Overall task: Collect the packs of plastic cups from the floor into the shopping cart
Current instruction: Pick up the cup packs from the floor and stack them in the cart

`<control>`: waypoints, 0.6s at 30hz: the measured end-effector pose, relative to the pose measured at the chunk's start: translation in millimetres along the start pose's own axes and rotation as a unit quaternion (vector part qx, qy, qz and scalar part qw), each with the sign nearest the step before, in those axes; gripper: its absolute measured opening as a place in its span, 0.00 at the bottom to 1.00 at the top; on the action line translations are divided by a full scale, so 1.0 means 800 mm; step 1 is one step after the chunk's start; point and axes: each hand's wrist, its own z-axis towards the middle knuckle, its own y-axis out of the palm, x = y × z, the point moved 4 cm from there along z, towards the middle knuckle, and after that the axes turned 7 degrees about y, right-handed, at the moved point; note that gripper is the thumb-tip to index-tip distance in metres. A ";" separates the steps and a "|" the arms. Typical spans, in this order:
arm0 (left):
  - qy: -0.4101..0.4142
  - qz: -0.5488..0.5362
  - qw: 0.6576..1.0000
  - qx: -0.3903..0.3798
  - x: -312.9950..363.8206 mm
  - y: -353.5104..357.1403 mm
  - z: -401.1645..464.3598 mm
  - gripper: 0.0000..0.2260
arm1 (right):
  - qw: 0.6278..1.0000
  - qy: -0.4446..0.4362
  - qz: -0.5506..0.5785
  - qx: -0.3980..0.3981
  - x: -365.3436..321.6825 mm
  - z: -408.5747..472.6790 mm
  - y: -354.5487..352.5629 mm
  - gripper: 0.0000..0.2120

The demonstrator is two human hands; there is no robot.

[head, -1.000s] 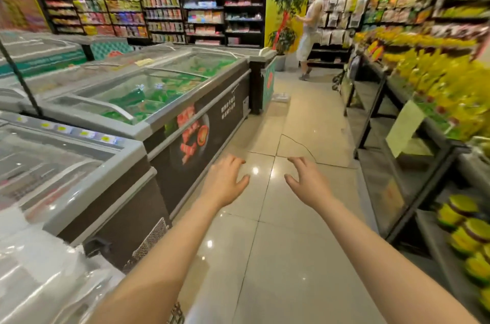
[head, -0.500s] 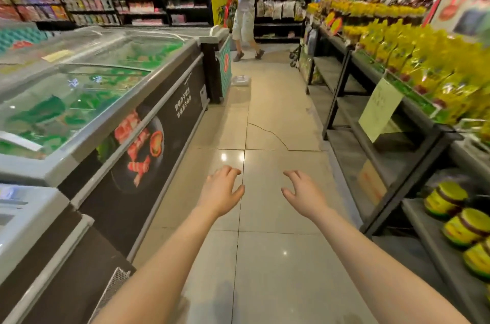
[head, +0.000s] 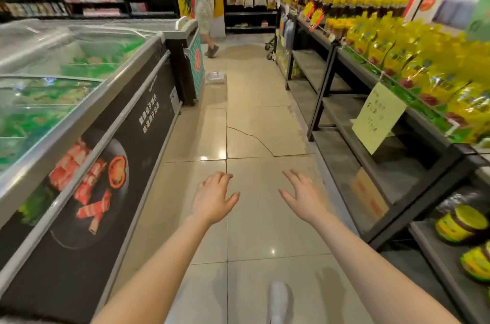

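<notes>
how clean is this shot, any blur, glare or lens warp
Head view: wide-angle warp bows the freezer and shelf edges; the yellow pouches and back shelves smear with motion blur; ceiling lights glint off the floor tiles and freezer glass; both hands, left and right, stay fairly sharp.

Freezers [head: 79,100] line the aisle's left, shelves [head: 392,100] its right. A pack [head: 216,77] lies on the floor [head: 252,122] beside the far freezer's end. Both hands [head: 212,197] reach forward, well short of it.

supermarket aisle: freezers [head: 87,100], stocked shelves [head: 397,39]
</notes>
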 end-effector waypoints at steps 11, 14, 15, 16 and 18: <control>-0.010 0.010 1.000 0.004 -0.030 0.033 0.266 0.26 | 0.998 -0.011 -0.040 -0.041 0.060 0.262 -0.004 0.27; -0.017 0.014 1.000 -0.009 -0.044 0.043 0.317 0.27 | 0.998 -0.012 -0.043 -0.052 0.069 0.317 0.000 0.27; -0.018 0.014 1.000 -0.017 -0.050 0.047 0.331 0.29 | 0.997 -0.011 -0.042 -0.056 0.071 0.331 0.003 0.27; -0.019 0.015 0.999 -0.025 -0.056 0.052 0.344 0.31 | 0.997 -0.011 -0.041 -0.059 0.073 0.346 0.007 0.27; -0.027 0.015 0.999 -0.036 -0.074 0.062 0.373 0.29 | 0.997 -0.011 -0.046 -0.069 0.076 0.378 0.017 0.28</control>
